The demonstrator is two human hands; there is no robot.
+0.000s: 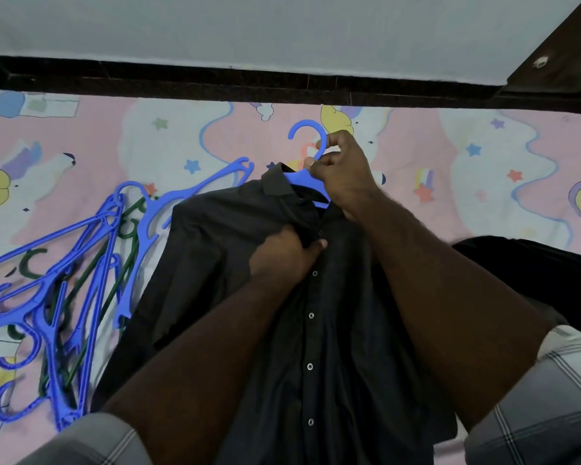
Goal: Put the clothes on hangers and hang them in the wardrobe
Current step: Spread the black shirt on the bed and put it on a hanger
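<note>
A black button-up shirt [235,236] lies on the bed with a blue hanger [307,129] pushed into its collar. My right hand [342,176] grips the hanger's neck just below the hook. My left hand [285,253] pinches the shirt's front placket near the top buttons. The hanger's arms are mostly hidden inside the shirt; only the hook and a short part of the shoulder bar show.
A pile of blue and green hangers [64,297] lies on the bedsheet [483,169] at the left. Another dark garment [530,263] lies at the right. A dark wooden bed frame [215,82] and a grey wall run along the far side.
</note>
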